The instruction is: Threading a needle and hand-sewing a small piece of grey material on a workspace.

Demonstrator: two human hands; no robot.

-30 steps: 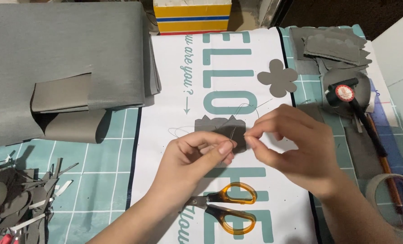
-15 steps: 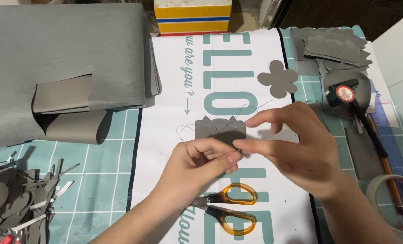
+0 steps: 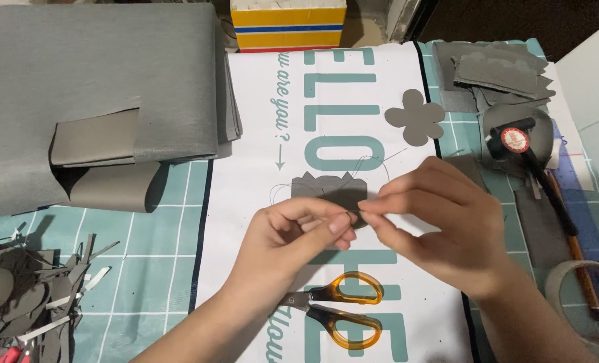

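Grey scalloped felt piece (image 3: 330, 191): soft, light, floppy. I see left hand (image 3: 299, 232) and right hand (image 3: 441, 228) fingers pinched shut on its lower edge, thin thread (image 3: 373, 161) trailing. Grip near edge.

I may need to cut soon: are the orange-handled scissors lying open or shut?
Shut, as far as shows: the scissors' two orange handle loops lie close together on the white banner. The blades run under the left hand, hidden.
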